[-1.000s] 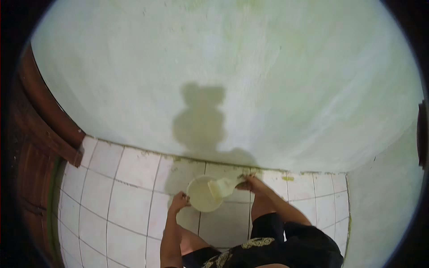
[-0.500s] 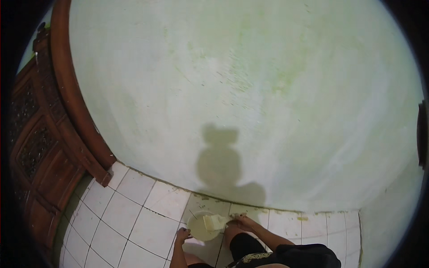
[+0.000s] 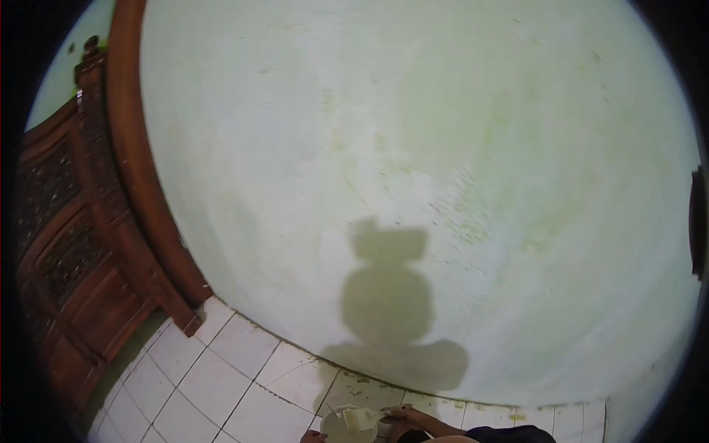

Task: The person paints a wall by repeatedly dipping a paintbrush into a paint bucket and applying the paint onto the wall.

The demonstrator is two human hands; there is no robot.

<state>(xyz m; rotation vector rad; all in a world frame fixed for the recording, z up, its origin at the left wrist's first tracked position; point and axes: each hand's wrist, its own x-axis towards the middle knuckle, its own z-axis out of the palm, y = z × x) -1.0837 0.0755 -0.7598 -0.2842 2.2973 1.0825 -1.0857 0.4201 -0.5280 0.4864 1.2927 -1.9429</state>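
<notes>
Low in the view, my right hand is closed around the handle of a wide paintbrush. Its bristles are pale cream, and they sit over the mouth of a round pale bucket. My left hand grips the bucket's left rim; the lower edge of the picture cuts off part of that hand and the bucket's bottom. A thin stick-like piece juts up at the bucket's far rim. In front of me stands a wall with patchy whitish paint over light green, and my shadow falls on it.
At the left, a carved dark wooden furniture panel stands beside a brown wooden door frame. White floor tiles meet the wall, with greenish paint spots along that edge. A dark wooden edge shows at the far right.
The view has tilted up, so hands, bucket and brush now sit lower in the picture. Both hands keep their hold, and the brush stays over the bucket.
</notes>
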